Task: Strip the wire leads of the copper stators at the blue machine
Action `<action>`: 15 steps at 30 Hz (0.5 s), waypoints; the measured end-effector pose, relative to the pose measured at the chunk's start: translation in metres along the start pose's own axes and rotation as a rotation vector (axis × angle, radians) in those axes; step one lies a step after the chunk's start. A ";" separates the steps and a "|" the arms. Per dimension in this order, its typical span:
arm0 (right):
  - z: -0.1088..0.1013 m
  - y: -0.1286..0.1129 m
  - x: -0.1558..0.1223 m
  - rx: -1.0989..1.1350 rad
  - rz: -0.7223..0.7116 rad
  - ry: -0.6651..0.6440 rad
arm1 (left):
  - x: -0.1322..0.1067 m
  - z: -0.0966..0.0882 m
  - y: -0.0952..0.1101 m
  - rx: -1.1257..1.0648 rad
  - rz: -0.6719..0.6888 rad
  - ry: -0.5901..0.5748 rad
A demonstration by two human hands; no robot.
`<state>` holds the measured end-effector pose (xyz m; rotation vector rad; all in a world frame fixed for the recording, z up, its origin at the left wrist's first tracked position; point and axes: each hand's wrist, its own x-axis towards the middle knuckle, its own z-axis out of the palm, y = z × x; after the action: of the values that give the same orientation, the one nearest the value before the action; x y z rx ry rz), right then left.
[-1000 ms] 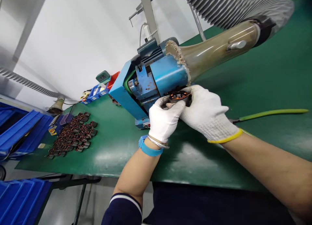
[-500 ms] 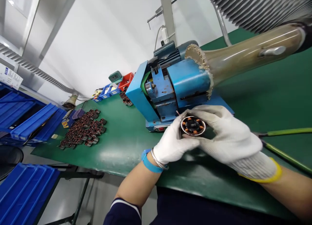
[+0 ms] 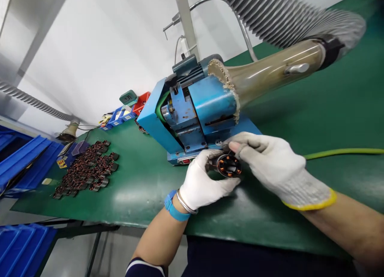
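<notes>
Left hand (image 3: 204, 181) is clamping a copper-wound stator (image 3: 228, 165) toward worktop's (image 3: 270, 225) front edge; right hand (image 3: 270, 161) is working beside its rim, grip closure unclear.

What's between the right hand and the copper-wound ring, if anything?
Nothing visible. The left hand holds the copper-wound ring; the right hand is right at its upper edge, contact unclear. The blue machine stands beyond, not between.

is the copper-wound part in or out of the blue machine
Out: the left hand holds the copper-wound part in front of the blue machine.
</notes>
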<state>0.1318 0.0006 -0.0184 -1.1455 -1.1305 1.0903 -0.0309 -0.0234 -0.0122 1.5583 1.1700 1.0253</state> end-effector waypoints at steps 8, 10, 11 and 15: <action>-0.001 0.004 0.005 0.128 0.138 0.080 | 0.012 0.007 -0.004 -0.158 -0.050 0.165; 0.006 0.006 0.000 0.006 0.029 0.002 | 0.019 0.010 -0.004 -0.230 -0.053 0.207; 0.009 0.006 -0.001 -0.039 -0.019 0.000 | 0.022 0.012 -0.002 -0.261 -0.056 0.225; 0.015 0.000 0.007 -0.083 -0.090 -0.011 | 0.035 0.019 0.008 -0.350 -0.056 0.291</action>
<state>0.1180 0.0090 -0.0165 -1.1430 -1.2338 0.9897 -0.0040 0.0060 -0.0060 1.1231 1.1447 1.3699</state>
